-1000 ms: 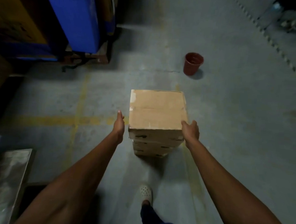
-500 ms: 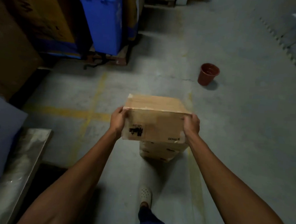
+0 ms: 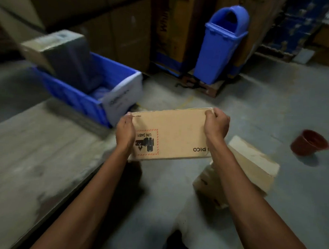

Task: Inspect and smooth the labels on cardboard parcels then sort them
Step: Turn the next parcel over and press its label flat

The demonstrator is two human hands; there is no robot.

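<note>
Two hands, our left hand (image 3: pixel 124 131) and right hand (image 3: pixel 216 124), squeeze the box (image 3: pixel 175 133) by its ends, so it could slip and drop if we let go.

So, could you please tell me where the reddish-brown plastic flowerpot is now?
In the head view the reddish-brown plastic flowerpot sits on the grey concrete floor at far right, just right of the stacked cardboard parcels.
</note>
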